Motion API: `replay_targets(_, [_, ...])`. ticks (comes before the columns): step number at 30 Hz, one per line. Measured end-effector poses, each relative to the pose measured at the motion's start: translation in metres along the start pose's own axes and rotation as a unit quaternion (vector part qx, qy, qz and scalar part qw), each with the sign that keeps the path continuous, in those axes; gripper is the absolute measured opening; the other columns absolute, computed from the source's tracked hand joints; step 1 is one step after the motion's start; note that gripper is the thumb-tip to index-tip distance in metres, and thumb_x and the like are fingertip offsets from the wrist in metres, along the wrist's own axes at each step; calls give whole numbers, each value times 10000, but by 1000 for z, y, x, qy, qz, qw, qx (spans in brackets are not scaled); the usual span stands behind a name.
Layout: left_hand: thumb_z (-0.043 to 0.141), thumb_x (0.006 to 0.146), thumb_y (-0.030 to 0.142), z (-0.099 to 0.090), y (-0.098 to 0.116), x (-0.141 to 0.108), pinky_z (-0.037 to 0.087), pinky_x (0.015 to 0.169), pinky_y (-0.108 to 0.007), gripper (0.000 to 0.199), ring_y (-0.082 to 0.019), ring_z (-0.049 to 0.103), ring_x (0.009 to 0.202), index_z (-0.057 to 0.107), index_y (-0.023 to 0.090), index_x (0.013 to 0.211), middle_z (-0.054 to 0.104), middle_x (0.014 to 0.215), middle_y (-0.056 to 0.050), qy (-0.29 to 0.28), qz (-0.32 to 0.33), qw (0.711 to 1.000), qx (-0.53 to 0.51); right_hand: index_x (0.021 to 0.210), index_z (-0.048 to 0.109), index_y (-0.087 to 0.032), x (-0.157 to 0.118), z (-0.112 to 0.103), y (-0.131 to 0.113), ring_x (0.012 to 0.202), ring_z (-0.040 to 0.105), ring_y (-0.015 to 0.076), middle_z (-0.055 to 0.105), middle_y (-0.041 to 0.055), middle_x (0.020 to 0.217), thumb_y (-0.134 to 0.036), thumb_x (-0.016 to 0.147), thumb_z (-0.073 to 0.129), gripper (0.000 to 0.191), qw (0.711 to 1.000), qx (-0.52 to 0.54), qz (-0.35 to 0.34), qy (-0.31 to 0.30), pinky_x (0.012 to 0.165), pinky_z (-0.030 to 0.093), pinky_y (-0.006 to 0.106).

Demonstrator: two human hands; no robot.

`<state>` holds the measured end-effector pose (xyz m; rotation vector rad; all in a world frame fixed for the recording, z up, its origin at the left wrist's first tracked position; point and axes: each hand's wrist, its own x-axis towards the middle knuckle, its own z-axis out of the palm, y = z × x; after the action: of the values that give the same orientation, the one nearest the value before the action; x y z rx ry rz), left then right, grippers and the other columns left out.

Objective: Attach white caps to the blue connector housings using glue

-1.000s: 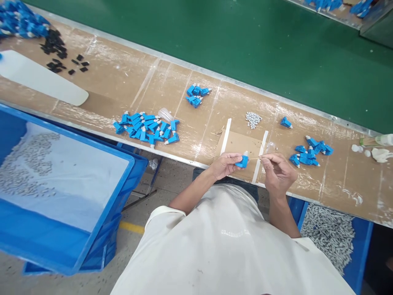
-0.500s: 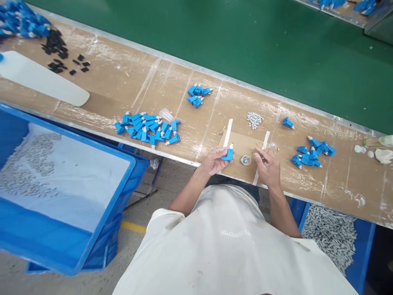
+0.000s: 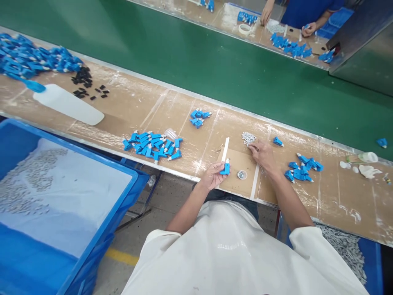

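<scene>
My left hand point(image 3: 213, 175) is closed on a small blue plastic piece point(image 3: 226, 168), whose white tip points away from me. My right hand point(image 3: 263, 155) reaches to the near edge of a small pile of grey-white bits point(image 3: 248, 137). Its fingertips are pinched together, and whatever lies between them is too small to make out. Between the hands, a small round clear cup point(image 3: 242, 175) with dark contents stands on a cardboard sheet point(image 3: 235, 186). White tape strips point(image 3: 225, 148) run along the sheet's sides.
Blue pieces lie in groups at left point(image 3: 153, 144) and right point(image 3: 302, 168). Black pieces point(image 3: 82, 77) and a white paddle-shaped board point(image 3: 69, 104) are farther left. Blue bins point(image 3: 135, 176) stand below the table. Across the green belt point(image 3: 196, 61), a co-worker's hands point(image 3: 309, 29) handle similar pieces.
My right hand has moved from beside the cup, where it held a thin stick, out to the grey-white pile. My left hand keeps the blue piece. The view has tilted up, showing the co-worker.
</scene>
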<state>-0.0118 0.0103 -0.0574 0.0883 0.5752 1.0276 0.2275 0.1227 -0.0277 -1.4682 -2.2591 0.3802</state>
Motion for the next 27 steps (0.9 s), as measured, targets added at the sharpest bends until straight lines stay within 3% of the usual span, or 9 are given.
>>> replay_targets(6, [834,711,140,-3,-1,3,504,596,-222,219,-139,680,709,709,95,885,739,858,-90,-1,-3,1000,-1,927,784,-184,9,-3,-8,871,644,258,720,129,940,-218,992,459,333,993,-83,-10,-83,796,500,367])
replay_targets(11, [818,730,143,-4,-1,3,513,618,-235,203,-158,691,754,706,98,893,740,889,-107,2,-7,1000,9,964,752,-154,24,-11,-23,915,655,277,701,167,1057,-191,953,490,264,968,-172,25,-181,790,469,362])
replay_targets(14, [832,717,150,-2,-1,3,505,588,-221,208,-149,684,715,703,101,872,729,838,-91,1,-1,1000,5,902,714,-149,25,-20,-29,880,652,270,700,162,1010,-230,917,550,184,981,-75,57,-168,793,481,376])
replay_targets(16, [845,708,147,0,0,3,497,569,-209,220,-138,676,685,699,93,863,721,813,-87,-1,1,1000,0,838,678,-173,17,-28,-34,782,633,230,689,103,872,-311,883,627,154,980,114,98,-128,744,502,361])
replay_targets(18, [855,701,134,4,0,2,494,567,-204,237,-131,672,671,699,78,869,711,793,-84,-1,3,1000,-10,808,648,-198,5,-37,-42,681,592,179,645,42,766,-395,818,727,213,923,347,140,-90,639,508,310])
replay_targets(21, [862,689,122,11,2,-1,507,601,-214,244,-131,670,678,700,69,863,704,783,-82,-6,6,1000,-21,776,612,-209,-19,-49,-61,596,505,116,566,-1,712,-390,723,824,284,759,624,175,-68,446,424,195])
replay_targets(24, [875,670,149,20,5,-5,521,634,-234,258,-135,665,695,708,81,854,718,815,-90,-35,5,999,-11,725,551,-202,-37,-54,-81,548,406,77,483,-25,673,-285,696,826,289,605,770,184,-81,342,307,102])
replay_targets(27, [900,643,194,27,8,-8,520,633,-237,299,-138,656,700,719,91,858,718,817,-83,-61,4,998,2,707,511,-201,-47,-53,-92,530,357,66,450,-35,663,-207,708,795,284,516,833,178,-91,328,302,59])
